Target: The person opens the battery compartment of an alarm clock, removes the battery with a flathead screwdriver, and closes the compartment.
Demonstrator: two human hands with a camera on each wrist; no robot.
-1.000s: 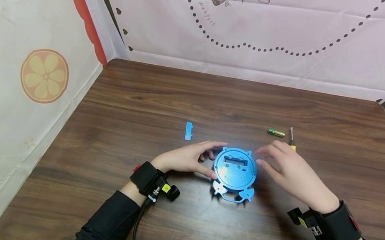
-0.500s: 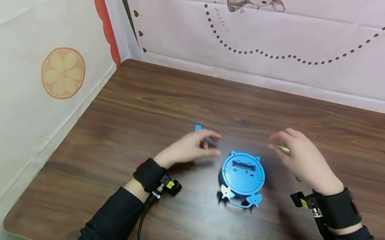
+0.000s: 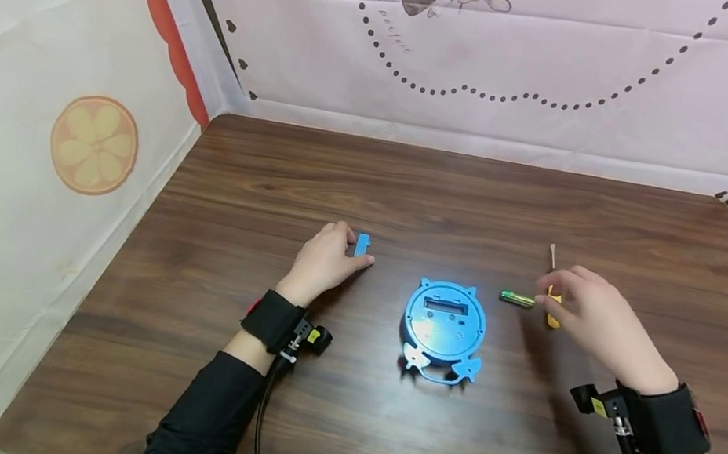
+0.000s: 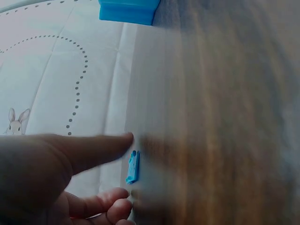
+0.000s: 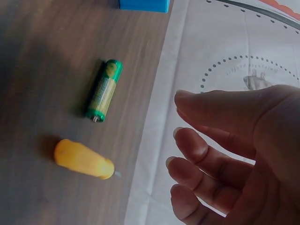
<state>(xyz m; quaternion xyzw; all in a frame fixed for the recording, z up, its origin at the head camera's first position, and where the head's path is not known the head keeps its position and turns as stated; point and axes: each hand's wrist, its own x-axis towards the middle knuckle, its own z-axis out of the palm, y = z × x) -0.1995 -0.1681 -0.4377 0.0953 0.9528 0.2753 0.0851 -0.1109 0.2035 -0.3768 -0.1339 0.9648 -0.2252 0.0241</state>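
Left hand (image 3: 324, 260) reaches for the small blue battery cover (image 3: 362, 245), fingers loosely apart, tips at its edge, no grip yet. Blue clock (image 3: 444, 327) lies face-down mid-table (image 3: 374, 435), compartment exposed. Right hand (image 3: 596, 318) hovers, fingers relaxed and apart, holding nothing, beside the green AA battery (image 3: 516, 299) and yellow-handled screwdriver (image 3: 553, 289).
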